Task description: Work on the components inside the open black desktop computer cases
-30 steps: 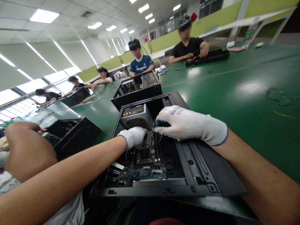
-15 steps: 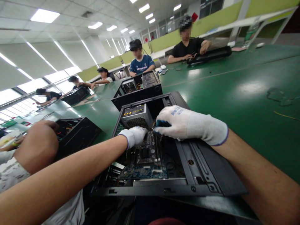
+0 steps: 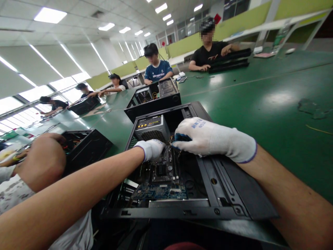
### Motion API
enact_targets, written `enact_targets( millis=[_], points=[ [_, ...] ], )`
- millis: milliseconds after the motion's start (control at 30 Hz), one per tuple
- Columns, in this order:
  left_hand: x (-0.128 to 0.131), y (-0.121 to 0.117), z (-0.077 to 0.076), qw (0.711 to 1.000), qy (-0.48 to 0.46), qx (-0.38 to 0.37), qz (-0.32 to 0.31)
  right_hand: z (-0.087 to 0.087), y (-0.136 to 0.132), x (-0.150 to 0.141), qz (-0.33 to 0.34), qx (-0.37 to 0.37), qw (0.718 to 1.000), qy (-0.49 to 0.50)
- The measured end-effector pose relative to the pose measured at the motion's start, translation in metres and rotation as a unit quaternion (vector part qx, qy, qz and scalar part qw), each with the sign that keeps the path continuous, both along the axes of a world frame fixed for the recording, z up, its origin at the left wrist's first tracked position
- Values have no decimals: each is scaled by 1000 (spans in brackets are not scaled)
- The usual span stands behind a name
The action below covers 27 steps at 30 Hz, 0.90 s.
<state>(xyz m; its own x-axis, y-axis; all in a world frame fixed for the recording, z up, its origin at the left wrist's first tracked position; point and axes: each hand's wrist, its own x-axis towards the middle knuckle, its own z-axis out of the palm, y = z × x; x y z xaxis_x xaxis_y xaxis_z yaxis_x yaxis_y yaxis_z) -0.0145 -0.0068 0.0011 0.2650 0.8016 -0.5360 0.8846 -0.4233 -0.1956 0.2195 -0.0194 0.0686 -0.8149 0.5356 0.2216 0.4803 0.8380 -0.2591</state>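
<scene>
An open black computer case (image 3: 229, 187) lies on its side in front of me. Inside it, a motherboard (image 3: 162, 170) sits below a grey power supply (image 3: 151, 129), and a blue circuit board (image 3: 161, 192) lies at the near end. My left hand (image 3: 154, 150), in a white glove, is closed at the motherboard's upper edge beside the power supply. Across from it my right hand (image 3: 194, 137), gloved with blue on the palm side, curls its fingers in at the same edge. Whatever the fingertips of either hand pinch is too small or hidden to make out.
Beyond my case stands another open computer case (image 3: 153, 99), and one more case (image 3: 87, 147) is at the left beside a person's bent arm (image 3: 44, 163). Several people sit around the green table (image 3: 260, 100). A yellow wire (image 3: 318, 129) lies at the right.
Both my hands stay at the motherboard's upper edge, with barely any shift. Across the table, a person in black has tilted and moved a dark panel-like part.
</scene>
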Motion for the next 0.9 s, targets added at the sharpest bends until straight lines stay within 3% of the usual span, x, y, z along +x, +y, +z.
enact_targets(
  millis=[200,433,700,900],
  points=[
    [4,-3,5,1000,1,-4,-6,-1,0,1,0,3,1000,3],
    [6,-6,14,999,-1,12,29,2,0,1,9,-1,1000,9],
    [14,-27,39,994,-85,47,55,-10,6,3,5,-15,999,43],
    [15,-54,68,981,-163,94,38,-12,4,8,-34,-7,997,69]
  ],
)
